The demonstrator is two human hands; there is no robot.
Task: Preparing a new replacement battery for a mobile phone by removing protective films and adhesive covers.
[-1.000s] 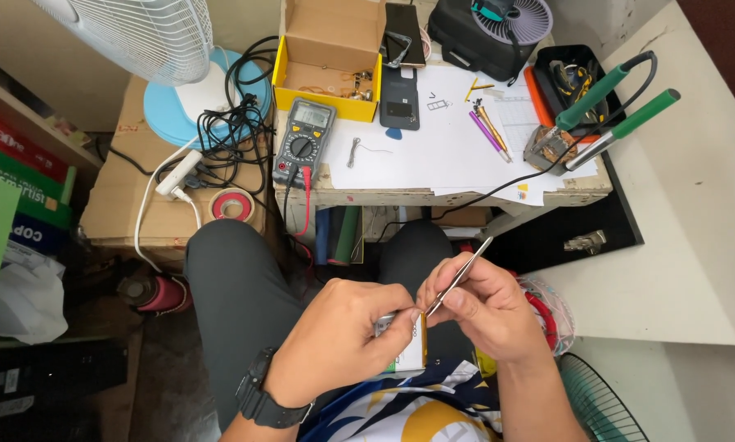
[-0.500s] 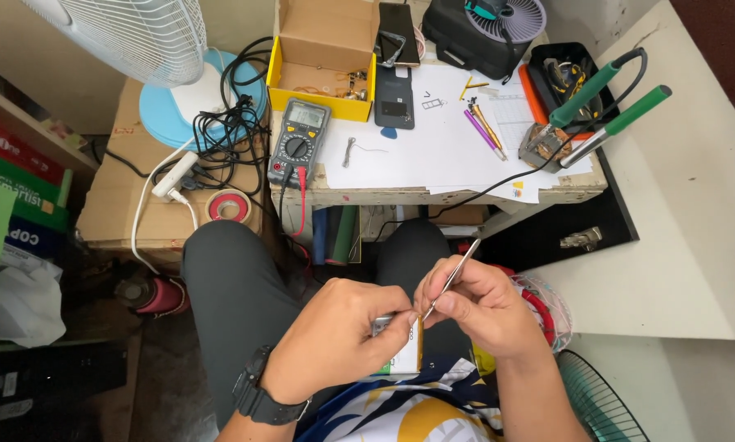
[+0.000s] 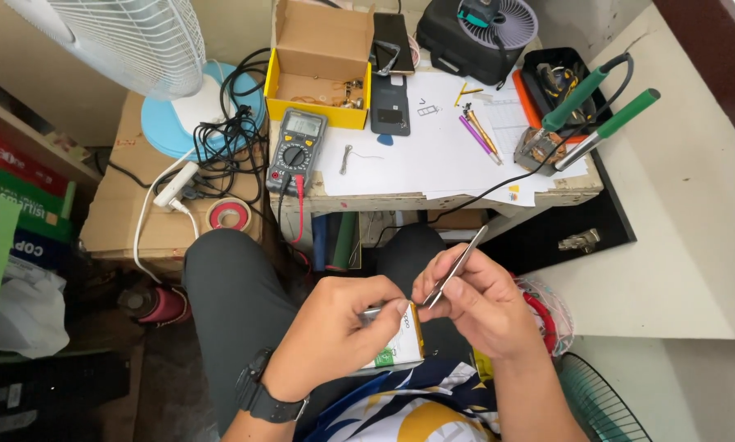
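Observation:
My left hand (image 3: 334,336) grips a thin flat device with a white and green face (image 3: 400,348), held over my lap. My right hand (image 3: 482,307) pinches metal tweezers (image 3: 457,266), whose tips point down at the top edge of the device, right beside my left thumb and forefinger. A black watch sits on my left wrist. Most of the device is hidden under my left hand.
A small worktable (image 3: 433,155) covered in white paper holds a multimeter (image 3: 296,151), a yellow cardboard box (image 3: 322,65), a dark phone (image 3: 389,106), pens and two green-handled soldering irons (image 3: 596,115). A white fan (image 3: 130,41), tangled cables, a tape roll (image 3: 229,215) and stacked boxes lie left.
Both hands stay together over my lap with the tweezers at the device. The view has shifted slightly; the hands have barely moved.

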